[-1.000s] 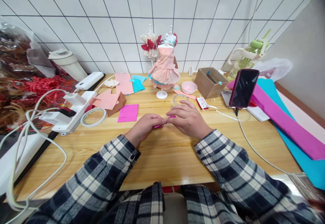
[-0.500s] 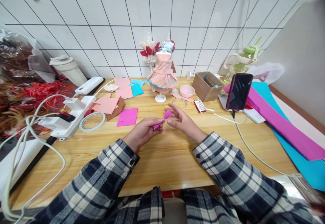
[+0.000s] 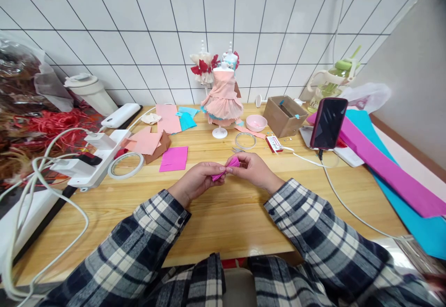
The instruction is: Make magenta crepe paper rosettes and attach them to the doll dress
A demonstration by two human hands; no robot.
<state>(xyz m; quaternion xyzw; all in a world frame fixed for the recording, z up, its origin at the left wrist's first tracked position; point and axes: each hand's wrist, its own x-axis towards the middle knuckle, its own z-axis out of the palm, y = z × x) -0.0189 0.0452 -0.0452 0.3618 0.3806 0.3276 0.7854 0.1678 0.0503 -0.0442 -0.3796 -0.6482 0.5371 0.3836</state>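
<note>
Over the middle of the wooden table, my left hand point(image 3: 199, 179) pinches a magenta crepe paper bow point(image 3: 234, 162) around its gathered centre. My right hand point(image 3: 253, 169) has closed its thumb and fingers on the same bow, at its centre and right half. Parts of the bow are hidden behind my fingertips. Left of my hands lies a flat magenta paper piece point(image 3: 173, 159) with a slit in it. Beyond them stands a small dress form point(image 3: 223, 88) in a pink paper dress. Metal scissor-like tips point(image 3: 237, 149) show just past my right fingers.
A roll of white tape point(image 3: 126, 165) and a power strip point(image 3: 104, 158) with cables lie left. Pink, brown and blue paper scraps point(image 3: 168, 117) sit behind. Right are a pink bowl point(image 3: 256, 123), cardboard box point(image 3: 285, 115), small red-white box point(image 3: 274, 144), phone point(image 3: 328, 123) and long paper sheets point(image 3: 393, 172).
My right hand has gone from spread fingers beside the bow to gripping it. My left hand keeps its hold. The view has shifted slightly.
</note>
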